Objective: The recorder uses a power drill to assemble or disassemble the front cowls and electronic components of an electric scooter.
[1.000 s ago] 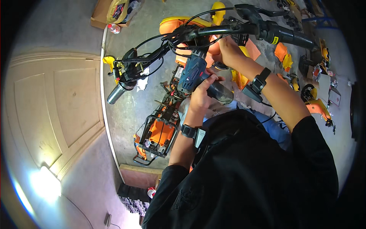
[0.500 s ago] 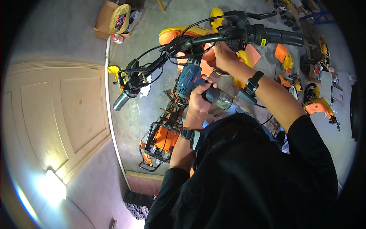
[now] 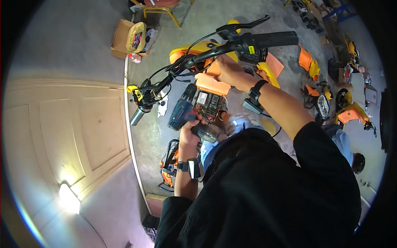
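Note:
My left hand [image 3: 189, 133] is wrapped round the grip of a blue and black cordless drill [image 3: 180, 114]. The drill's dark chuck tilts up toward the handlebar, and its clear-dark battery end hangs at the right. My right hand [image 3: 226, 71] reaches behind the black handlebar [image 3: 215, 50] and rests against the orange front panel [image 3: 213, 68] of a scooter; its fingers are mostly hidden there. Below that panel, an open bay shows wiring and a silver box [image 3: 202, 98]. The drill is apart from the scooter's panels.
Black cables loop under the handlebar, whose brake lever [image 3: 252, 23] juts to the right. Loose orange and yellow panels [image 3: 305, 57] lie on the floor at right. A cardboard box [image 3: 120, 39] stands by the wall at upper left. Another person [image 3: 342, 144] is at far right.
My left hand has drawn the drill down and left, away from the handlebar's middle. The right hand stays by the orange panel. The view has shifted, and the person at far right has appeared.

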{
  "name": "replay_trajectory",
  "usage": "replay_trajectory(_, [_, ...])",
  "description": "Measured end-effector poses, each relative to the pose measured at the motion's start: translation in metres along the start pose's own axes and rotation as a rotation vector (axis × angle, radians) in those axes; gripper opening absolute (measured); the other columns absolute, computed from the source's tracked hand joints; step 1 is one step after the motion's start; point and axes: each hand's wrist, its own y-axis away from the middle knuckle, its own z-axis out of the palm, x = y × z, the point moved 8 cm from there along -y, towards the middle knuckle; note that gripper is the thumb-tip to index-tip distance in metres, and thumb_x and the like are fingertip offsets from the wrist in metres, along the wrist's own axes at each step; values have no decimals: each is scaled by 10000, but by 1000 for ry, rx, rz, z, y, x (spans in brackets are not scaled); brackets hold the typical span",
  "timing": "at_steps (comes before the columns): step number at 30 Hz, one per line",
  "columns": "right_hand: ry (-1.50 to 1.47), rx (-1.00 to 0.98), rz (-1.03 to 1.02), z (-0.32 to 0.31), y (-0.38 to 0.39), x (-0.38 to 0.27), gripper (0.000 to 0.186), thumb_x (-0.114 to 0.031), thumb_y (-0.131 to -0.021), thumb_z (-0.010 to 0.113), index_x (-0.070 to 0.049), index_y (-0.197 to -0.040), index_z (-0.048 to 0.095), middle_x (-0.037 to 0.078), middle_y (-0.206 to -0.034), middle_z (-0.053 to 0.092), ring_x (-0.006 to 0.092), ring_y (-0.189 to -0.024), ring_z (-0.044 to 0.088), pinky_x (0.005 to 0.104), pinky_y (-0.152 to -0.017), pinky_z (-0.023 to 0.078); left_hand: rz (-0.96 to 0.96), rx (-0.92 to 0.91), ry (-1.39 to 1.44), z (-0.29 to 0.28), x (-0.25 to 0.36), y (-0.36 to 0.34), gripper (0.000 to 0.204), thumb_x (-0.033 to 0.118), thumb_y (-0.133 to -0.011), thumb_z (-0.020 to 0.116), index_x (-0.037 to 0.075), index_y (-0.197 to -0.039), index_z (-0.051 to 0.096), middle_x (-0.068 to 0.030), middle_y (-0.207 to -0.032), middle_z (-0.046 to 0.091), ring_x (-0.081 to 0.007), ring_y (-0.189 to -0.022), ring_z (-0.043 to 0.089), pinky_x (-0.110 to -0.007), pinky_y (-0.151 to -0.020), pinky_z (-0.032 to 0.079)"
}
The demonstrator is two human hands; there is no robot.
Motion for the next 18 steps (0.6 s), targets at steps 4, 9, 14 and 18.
replay_trajectory(4, [-93, 49, -51, -12, 10, 3, 802, -157, -734, 814, 36, -1394, 401, 248, -1376, 495, 382, -1271, 519, 424, -1026, 474, -27, 278, -248, -47, 20, 40, 497, -25, -795, 610, -19, -1288, 546, -125, -916, 630, -250, -785, 637, -379, -784, 541])
replay_trajectory(9, [-365, -110, 215, -17, 119, 101, 543, -240, -941, 651, 26, -1380, 474, 234, -1129, 667, 346, -1072, 661, 383, -909, 515, -12, 450, -742, -86, 29, 76, 346, 35, -818, 701, -32, -1146, 613, -81, -770, 653, -193, -670, 646, -315, -623, 498])
replay_trajectory(14, [27, -481, 716, -26, 351, 309, 310, -296, -894, 619, -20, -1015, 693, 178, -877, 723, 344, -856, 702, 446, -745, 532, -112, 437, -1009, -124, 1, 76, 172, 3, -785, 702, 2, -944, 635, -77, -685, 635, -199, -565, 634, -316, -544, 504])
replay_trajectory(18, [635, -919, 472, -18, 502, 416, 324, -393, -764, 808, -107, -910, 764, 132, -887, 736, 352, -852, 706, 437, -788, 556, -272, 523, -997, -150, -30, 77, 109, 2, -761, 717, -17, -847, 653, -82, -667, 638, -195, -569, 641, -312, -532, 499])
